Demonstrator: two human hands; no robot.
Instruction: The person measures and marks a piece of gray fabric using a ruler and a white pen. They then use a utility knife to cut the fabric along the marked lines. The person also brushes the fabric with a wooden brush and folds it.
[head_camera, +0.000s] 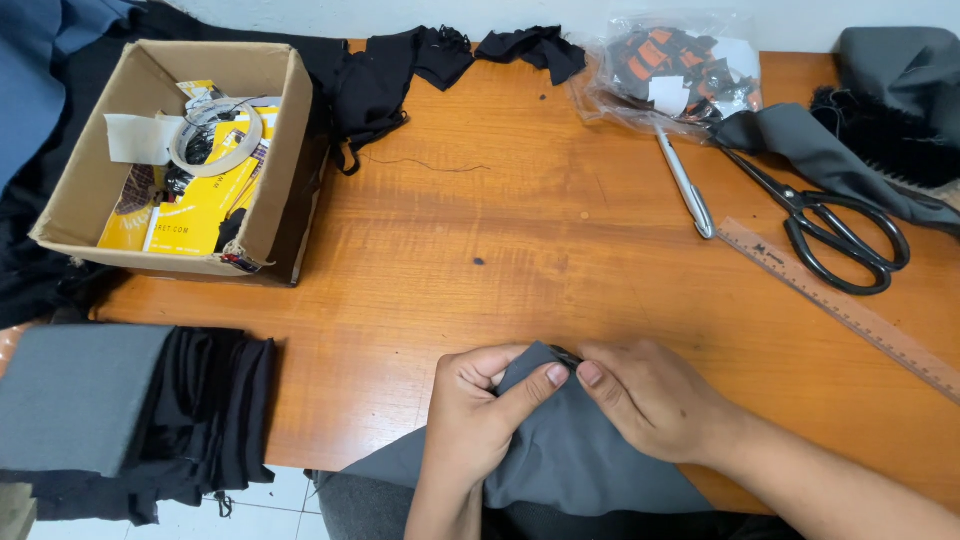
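Pinching grey fabric at near table edge: our left hand grips fold, thumb on top; our right hand nips small black piece at cloth tip. We judge: keep thumbs close, edges aligned. Scissors, ruler, pen lie right; cardboard box left.

Tailoring workshop, wooden worktable, black scissors, ruler, fabric scraps, stacked cloth

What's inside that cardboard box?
The cardboard box holds a tape roll, white paper and yellow printed packets. Whatever lies beneath them is covered.
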